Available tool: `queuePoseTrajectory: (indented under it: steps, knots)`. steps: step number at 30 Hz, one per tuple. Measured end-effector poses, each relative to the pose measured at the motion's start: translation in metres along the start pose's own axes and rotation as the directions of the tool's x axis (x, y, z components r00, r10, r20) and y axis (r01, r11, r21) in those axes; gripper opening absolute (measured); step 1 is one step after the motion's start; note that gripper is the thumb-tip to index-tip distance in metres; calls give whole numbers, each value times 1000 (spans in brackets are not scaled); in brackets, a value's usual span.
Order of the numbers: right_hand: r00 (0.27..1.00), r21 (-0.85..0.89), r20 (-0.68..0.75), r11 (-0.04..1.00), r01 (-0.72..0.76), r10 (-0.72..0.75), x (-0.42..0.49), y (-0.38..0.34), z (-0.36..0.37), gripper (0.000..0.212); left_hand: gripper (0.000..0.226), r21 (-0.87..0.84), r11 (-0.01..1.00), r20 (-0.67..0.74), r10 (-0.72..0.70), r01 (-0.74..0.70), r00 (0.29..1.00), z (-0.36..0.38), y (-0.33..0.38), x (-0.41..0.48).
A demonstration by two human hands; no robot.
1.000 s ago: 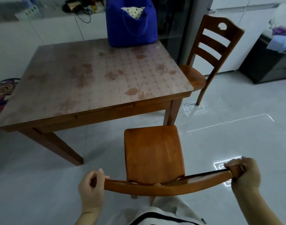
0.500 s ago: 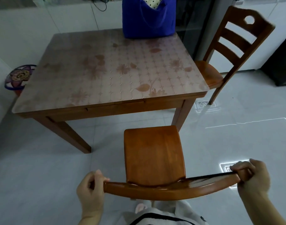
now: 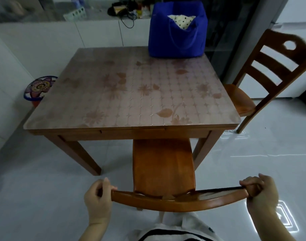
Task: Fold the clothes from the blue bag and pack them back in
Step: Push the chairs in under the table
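Observation:
A blue bag (image 3: 176,44) stands upright at the far right edge of the wooden table (image 3: 96,105). A cream cloth with black dots (image 3: 181,20) shows in its open top. Right in front of me is a wooden chair (image 3: 163,164), its seat partly under the table's near edge. My left hand (image 3: 97,200) grips the left end of the chair's top rail. My right hand (image 3: 260,193) grips the right end. Both hands are far from the bag.
A second wooden chair (image 3: 270,72) stands at the table's right side. A round flowered stool (image 3: 38,87) sits on the floor at the left. White cabinets with cables and clutter line the back wall. The glossy tile floor surrounds the table.
The chair has moved forward with both hands on its rail; its seat now reaches under the table's near edge. The view has come closer to the table.

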State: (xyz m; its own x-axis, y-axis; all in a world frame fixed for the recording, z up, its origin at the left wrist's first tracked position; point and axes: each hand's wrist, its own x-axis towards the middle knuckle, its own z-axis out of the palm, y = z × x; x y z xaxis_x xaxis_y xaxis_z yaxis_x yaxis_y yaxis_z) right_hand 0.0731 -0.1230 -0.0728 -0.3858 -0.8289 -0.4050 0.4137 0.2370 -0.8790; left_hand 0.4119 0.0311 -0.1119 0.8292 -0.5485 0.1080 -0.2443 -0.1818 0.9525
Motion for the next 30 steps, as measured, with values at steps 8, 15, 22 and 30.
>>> queuePoseTrajectory:
  steps: [8, 15, 22, 30]
  knots:
    - [1000, 4, 12, 1000, 25, -25, 60, -13, 74, 17, 50, -85, 995, -36, 58, -60, 998, 63, 14, 79]
    - [999, -21, 24, 999, -30, 30, 123, -18, 116, 12, 46, -69, 998, -38, 11, -14, 999, 108, 9, 119]
    - [999, -76, 45, 997, -24, 27, 152, -16, 124, 24, 43, -36, 999, -54, 22, -24, 998, 122, 7, 124]
    - [990, -143, 135, 990, -18, 38, 178, -9, 129, 19, 44, -51, 999, 8, 16, -16, 1000, 127, 12, 138]
